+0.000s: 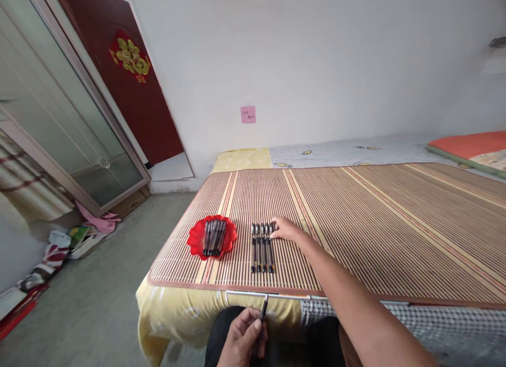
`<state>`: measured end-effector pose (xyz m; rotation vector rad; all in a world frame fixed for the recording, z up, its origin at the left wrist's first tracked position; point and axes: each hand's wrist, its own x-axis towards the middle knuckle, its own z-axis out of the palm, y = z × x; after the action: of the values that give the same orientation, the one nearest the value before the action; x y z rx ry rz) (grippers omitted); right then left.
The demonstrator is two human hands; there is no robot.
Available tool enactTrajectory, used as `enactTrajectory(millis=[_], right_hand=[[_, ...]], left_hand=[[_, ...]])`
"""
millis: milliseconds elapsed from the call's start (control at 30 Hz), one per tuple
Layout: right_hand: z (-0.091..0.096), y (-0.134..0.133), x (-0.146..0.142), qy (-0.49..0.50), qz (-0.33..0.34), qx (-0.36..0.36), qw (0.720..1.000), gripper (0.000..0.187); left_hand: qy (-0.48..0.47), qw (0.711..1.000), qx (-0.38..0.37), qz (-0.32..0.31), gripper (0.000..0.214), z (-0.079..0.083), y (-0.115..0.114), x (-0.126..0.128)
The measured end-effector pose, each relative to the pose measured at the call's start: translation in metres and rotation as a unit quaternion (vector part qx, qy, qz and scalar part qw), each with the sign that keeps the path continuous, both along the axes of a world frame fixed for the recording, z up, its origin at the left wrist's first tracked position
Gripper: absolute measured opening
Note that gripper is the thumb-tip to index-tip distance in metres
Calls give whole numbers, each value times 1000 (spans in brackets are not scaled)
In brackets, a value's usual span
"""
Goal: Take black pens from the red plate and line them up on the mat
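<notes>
Two hands show. What does the left hold?

– Left hand (244,336), low before the bed (177,314): fingers clenched round one pen (264,307), its tip pointing up, clear of the mat (375,224).

– And the right?

– Right hand (285,229), arm stretched over the mat: palm down, fingers loose, grasping nothing. Its fingertips lie at the far end of the row (262,247), by the rightmost pen; whether they touch it cannot be told.

– Where is that row?

– On the mat, near its front edge: dark pens side by side, parallel.

– And left of it?

– Red dish (193,239), just beside the row, holding a bundle of like pens.
</notes>
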<state>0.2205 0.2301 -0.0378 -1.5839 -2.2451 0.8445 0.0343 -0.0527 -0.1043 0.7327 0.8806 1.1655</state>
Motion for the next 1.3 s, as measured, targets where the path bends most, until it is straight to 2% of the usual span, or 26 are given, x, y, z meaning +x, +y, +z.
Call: enactTrajectory(millis=[100,300,600,900,1033,1167,1233,1300], right_hand=[[1,-1,1,5,4,-14,1000,66],[1,-2,4,18,19,-23,999,49],[-3,-1,4,21,18,-7,1000,46],[-9,2,4,31,15,4,999,60],[-7,-2,4,49,-3,9,999,69],[2,-31,3,96,-29,34,994,52],[7,-61,1,168,-34,42,984,37],[10,-100,-2,256,-18,12,966,27]], left_hand=[[-1,1000,8,2,43,-1,0,0],[1,1000,2,1,45,1,0,1],[4,1000,-3,2,45,2,1,1],[4,1000,-9,-2,47,4,1,1],[-24,999,-20,29,46,10,0,3],[-55,995,-38,78,40,23,-2,4],[-63,994,-36,84,38,29,-2,4],[-67,994,-28,84,38,32,-3,5]])
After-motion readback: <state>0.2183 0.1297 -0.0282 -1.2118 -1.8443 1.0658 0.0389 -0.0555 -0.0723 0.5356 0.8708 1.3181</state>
